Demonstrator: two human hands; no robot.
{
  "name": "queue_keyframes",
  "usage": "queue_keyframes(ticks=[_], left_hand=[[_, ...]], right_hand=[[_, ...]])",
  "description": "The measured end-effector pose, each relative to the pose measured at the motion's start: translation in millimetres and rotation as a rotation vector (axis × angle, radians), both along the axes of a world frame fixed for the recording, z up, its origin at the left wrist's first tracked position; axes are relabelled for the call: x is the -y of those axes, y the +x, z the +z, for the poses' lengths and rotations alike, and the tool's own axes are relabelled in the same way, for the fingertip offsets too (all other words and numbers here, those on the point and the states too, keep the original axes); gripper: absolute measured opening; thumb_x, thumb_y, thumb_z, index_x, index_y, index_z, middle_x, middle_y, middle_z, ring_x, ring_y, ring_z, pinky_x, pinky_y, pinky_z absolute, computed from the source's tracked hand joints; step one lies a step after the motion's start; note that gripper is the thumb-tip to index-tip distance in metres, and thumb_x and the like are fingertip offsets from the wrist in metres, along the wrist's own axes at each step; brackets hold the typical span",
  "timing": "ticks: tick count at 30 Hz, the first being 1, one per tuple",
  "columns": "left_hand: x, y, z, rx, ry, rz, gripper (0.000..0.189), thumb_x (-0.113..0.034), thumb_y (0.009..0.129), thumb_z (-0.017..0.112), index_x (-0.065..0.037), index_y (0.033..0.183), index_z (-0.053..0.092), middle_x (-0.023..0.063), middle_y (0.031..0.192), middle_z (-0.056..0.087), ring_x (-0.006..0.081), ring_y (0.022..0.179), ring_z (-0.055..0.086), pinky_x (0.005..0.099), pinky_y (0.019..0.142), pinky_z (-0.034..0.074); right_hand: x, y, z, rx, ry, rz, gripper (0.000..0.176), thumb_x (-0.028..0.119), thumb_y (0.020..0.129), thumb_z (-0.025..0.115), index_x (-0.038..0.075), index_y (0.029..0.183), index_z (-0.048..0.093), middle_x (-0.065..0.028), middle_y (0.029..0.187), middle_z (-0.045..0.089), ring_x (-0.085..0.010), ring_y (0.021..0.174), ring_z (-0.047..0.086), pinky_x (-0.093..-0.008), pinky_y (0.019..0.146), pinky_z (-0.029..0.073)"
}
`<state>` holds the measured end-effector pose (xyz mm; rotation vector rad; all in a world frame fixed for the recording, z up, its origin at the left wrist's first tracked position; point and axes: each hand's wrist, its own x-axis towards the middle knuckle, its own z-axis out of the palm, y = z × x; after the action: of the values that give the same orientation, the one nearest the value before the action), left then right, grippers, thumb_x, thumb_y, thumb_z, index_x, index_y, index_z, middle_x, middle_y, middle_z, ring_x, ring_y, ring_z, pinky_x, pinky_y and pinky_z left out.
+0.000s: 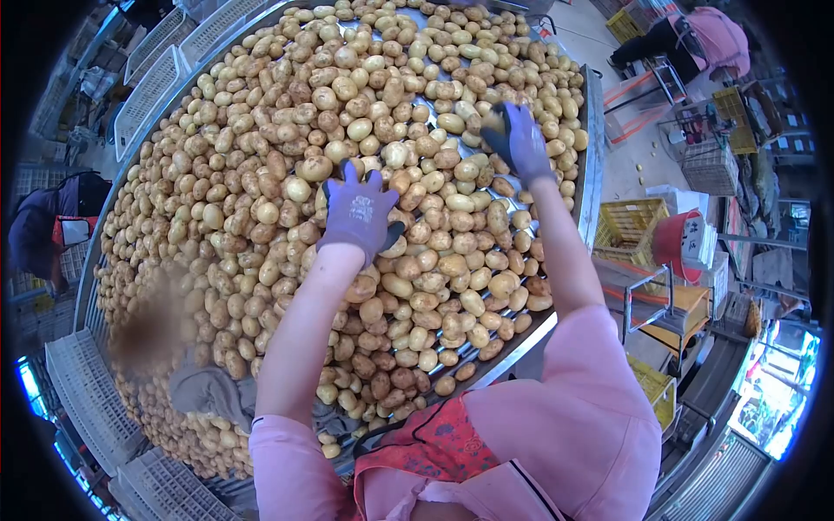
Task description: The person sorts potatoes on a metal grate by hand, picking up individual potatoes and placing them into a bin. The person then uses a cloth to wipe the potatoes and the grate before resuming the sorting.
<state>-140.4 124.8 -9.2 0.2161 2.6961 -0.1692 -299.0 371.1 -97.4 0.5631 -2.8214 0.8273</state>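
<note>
A broad heap of potatoes (261, 165) covers a metal sorting table (593, 165). My left hand (360, 208), in a purple glove with dark fingertips, lies palm down on the potatoes near the middle, its fingers spread. Farther right, my right hand (525, 148) wears a matching glove and reaches over the heap's right side. A slightly blurred potato (493, 121) shows between its thumb and fingers, which seem closed around it. Metal rollers (423, 106) show through gaps between the potatoes.
White crates (152, 100) line the table's left side, with more crates (91, 391) at lower left. A grey cloth (208, 388) lies on the potatoes. To the right are a yellow crate (627, 227) and a red bucket (679, 247). People (708, 43) work at upper right and far left.
</note>
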Motion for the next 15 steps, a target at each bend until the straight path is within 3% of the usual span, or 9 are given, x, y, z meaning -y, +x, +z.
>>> queue_keyframes(ticks=[2,3,5,7,8,9,12,15], left_hand=[[-5,8,4,0.019,0.017,0.037,0.052,-0.051,0.081,0.060,-0.023,0.124,0.056,0.0099,0.134,0.045,0.0411,0.125,0.039,0.0563,0.094,0.038],[-5,7,14,0.066,0.031,0.047,0.053,-0.052,0.080,0.060,-0.020,0.123,0.057,0.0106,0.130,0.048,0.0380,0.124,0.042,0.0529,0.093,0.039],[-5,-3,27,0.204,0.052,0.056,0.054,-0.051,0.080,0.061,-0.018,0.122,0.057,0.0110,0.127,0.050,0.0358,0.123,0.044,0.0511,0.094,0.039],[-12,-23,36,0.472,0.018,0.065,0.054,-0.050,0.080,0.061,-0.015,0.122,0.057,0.0120,0.123,0.055,0.0306,0.120,0.047,0.0466,0.096,0.039],[-19,-32,32,0.477,0.008,0.058,0.054,-0.050,0.080,0.061,-0.015,0.122,0.057,0.0120,0.123,0.055,0.0306,0.120,0.047,0.0466,0.096,0.039],[-25,-39,23,0.330,-0.003,0.045,0.056,-0.050,0.081,0.060,-0.015,0.124,0.055,0.0123,0.126,0.053,0.0312,0.121,0.046,0.0468,0.098,0.038],[-40,-66,-12,-0.159,0.109,-0.079,0.063,-0.049,0.083,0.059,-0.015,0.133,0.047,0.0131,0.134,0.046,0.0322,0.124,0.044,0.0493,0.102,0.034],[-38,-88,-73,-0.229,0.228,-0.214,0.066,-0.050,0.082,0.060,-0.016,0.137,0.043,0.0136,0.136,0.043,0.0327,0.125,0.043,0.0521,0.104,0.033]], right_hand=[[-8,78,34,0.048,-0.042,0.037,0.048,0.021,0.076,0.074,0.005,0.116,0.053,-0.0179,0.111,0.056,-0.0388,0.100,0.057,-0.0450,0.086,0.045],[-23,109,19,-0.037,0.004,0.094,0.046,0.019,0.078,0.069,0.006,0.118,0.052,-0.0195,0.107,0.053,-0.0396,0.093,0.056,-0.0461,0.078,0.047],[-29,169,22,-0.001,-0.024,0.052,0.048,0.018,0.076,0.072,0.003,0.117,0.053,-0.0213,0.107,0.052,-0.0387,0.096,0.055,-0.0450,0.077,0.047],[-35,202,-10,-0.012,0.027,-0.054,0.051,0.022,0.076,0.072,0.004,0.119,0.052,-0.0250,0.118,0.050,-0.0424,0.108,0.051,-0.0501,0.088,0.043],[-34,209,-21,0.020,0.081,-0.096,0.050,0.023,0.077,0.072,0.004,0.119,0.052,-0.0267,0.123,0.048,-0.0440,0.113,0.048,-0.0525,0.093,0.040],[-31,208,-27,0.025,0.074,-0.106,0.050,0.023,0.077,0.072,0.004,0.119,0.052,-0.0267,0.123,0.048,-0.0440,0.113,0.048,-0.0525,0.093,0.040],[-25,169,-32,0.002,0.084,-0.104,0.049,0.032,0.086,0.062,0.010,0.128,0.049,-0.0273,0.134,0.042,-0.0445,0.127,0.036,-0.0597,0.104,0.025],[-19,124,-30,0.000,0.219,-0.155,0.056,0.043,0.089,0.054,0.018,0.138,0.042,-0.0243,0.138,0.040,-0.0419,0.130,0.034,-0.0622,0.105,0.022]])
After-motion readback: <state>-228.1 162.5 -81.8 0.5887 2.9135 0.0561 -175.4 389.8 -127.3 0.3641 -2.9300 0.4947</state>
